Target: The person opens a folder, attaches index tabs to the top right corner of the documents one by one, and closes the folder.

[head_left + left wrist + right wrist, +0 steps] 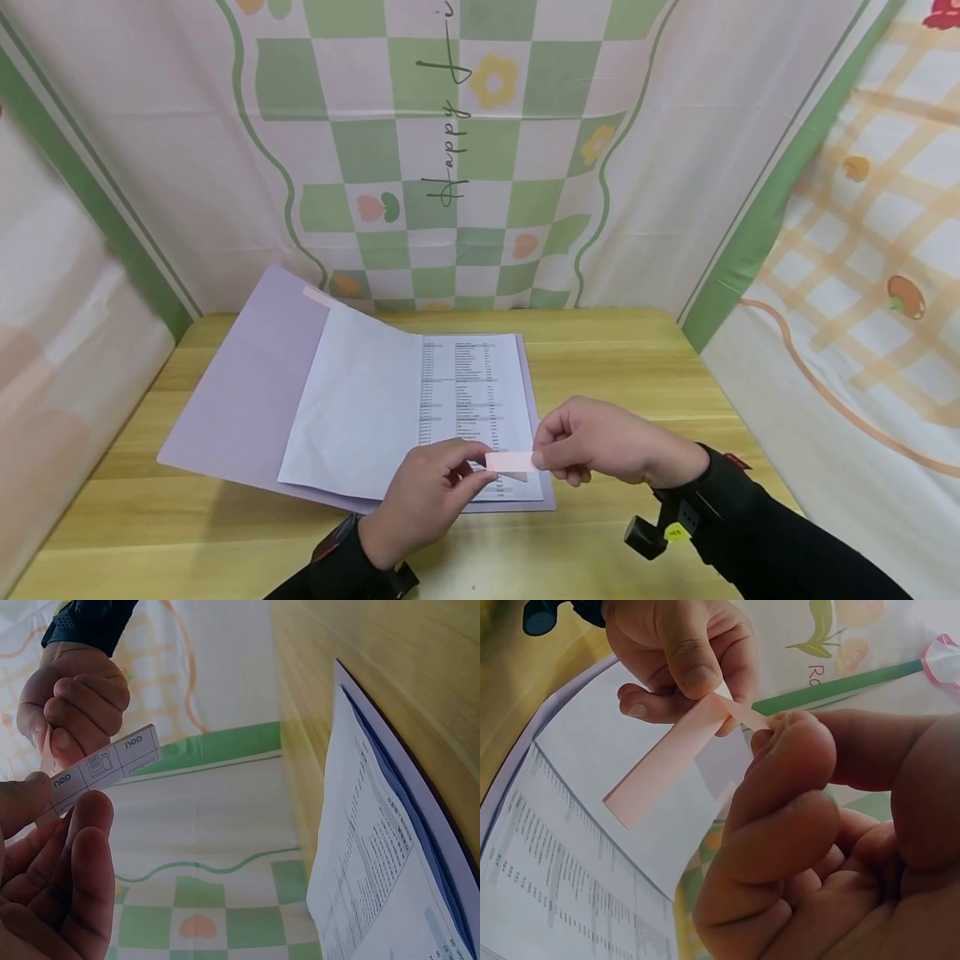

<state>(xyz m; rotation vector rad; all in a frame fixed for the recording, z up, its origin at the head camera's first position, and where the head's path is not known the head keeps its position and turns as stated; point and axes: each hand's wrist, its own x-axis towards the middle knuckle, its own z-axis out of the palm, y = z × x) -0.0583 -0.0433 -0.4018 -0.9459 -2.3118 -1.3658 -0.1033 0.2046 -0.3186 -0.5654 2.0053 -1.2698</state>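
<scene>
Pink strip [512, 462] points rightward from left hand [426, 493], long axis running crosswise.

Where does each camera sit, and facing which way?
Head: on the head, facing forward and down at the open lavender folder; left hand, right hand, black sleeves show.
Left wrist: worn there, facing the printed pink-and-white paper strip; both hands show.
Right wrist: likewise, facing its pink side; both hands show.
Both wrist views share strip and folder.

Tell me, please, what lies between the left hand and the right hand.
In the head view, a pink paper strip lies between the left hand and the right hand, pinched by both, with a printed page behind it.
</scene>
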